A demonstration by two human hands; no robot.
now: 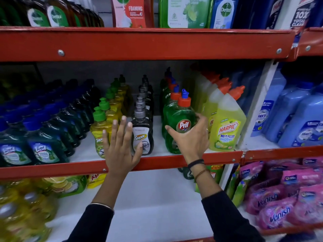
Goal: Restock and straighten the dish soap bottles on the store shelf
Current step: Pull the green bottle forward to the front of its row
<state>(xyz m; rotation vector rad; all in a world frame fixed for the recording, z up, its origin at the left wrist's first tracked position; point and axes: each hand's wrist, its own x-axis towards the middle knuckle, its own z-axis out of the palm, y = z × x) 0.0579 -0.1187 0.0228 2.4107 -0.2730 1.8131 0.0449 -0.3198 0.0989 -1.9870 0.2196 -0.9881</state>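
Note:
A green Pril dish soap bottle (180, 117) with a red and blue cap stands at the front of its row on the middle shelf (174, 160). My right hand (191, 137) wraps around its lower body. My left hand (120, 144) is spread flat, fingers apart, between the front yellow Super bottle (99, 130) and the front black Super bottle (142, 135), with its thumb against the black one. Behind each front bottle, a row of the same kind runs back into the shelf.
Dark green and blue-capped bottles (43, 142) fill the shelf's left side. Yellow Harpic bottles (227, 126) stand right beside the Pril row. Blue bottles (300, 119) sit in the bay to the right. The lower shelf holds pink Vanish packs (283, 198) and yellow bottles (22, 206).

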